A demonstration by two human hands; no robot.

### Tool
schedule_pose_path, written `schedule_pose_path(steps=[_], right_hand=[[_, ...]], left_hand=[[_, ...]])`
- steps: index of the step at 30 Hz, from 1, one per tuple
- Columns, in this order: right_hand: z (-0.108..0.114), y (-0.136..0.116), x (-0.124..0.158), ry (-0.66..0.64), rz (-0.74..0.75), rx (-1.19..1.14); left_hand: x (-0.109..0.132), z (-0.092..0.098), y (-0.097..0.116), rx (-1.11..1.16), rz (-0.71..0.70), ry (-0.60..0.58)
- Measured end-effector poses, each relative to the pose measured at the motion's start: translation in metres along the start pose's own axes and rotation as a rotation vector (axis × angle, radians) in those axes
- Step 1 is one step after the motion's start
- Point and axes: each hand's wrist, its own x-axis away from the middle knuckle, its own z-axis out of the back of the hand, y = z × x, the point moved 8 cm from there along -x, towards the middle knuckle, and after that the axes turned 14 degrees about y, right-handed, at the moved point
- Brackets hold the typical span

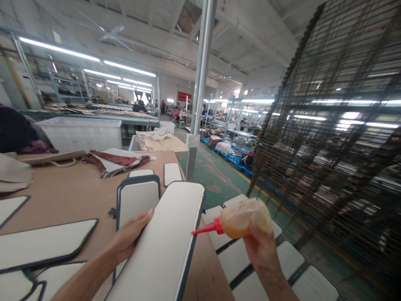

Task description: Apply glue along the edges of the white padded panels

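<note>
My left hand grips the left edge of a long white panel with a dark blue border, holding it tilted above the brown table. My right hand is wrapped round a squeeze bottle of amber glue. The bottle's red nozzle points left and touches the panel's right edge.
Several more white blue-edged panels lie on the table, and others lie on a lower rack at the right. A tall wire rack stands at the right. A metal pillar rises beyond the table. Folded fabric and a white crate sit further back.
</note>
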Motion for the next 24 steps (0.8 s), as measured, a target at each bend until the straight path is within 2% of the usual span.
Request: schedule_pose_path(steps=[8, 13, 24], right_hand=[[-0.001, 0.002, 0.007, 0.023, -0.033, -0.007], [-0.006, 0.001, 0.012, -0.017, -0.031, 0.035], [-0.001, 0.004, 0.022, 0.024, -0.132, 0.041]], left_hand=[[-0.010, -0.005, 0.004, 0.082, 0.023, -0.033], [-0.009, -0.010, 0.015, 0.058, 0.013, -0.011], [-0.021, -0.012, 0.027, 0.059, -0.008, 0.019]])
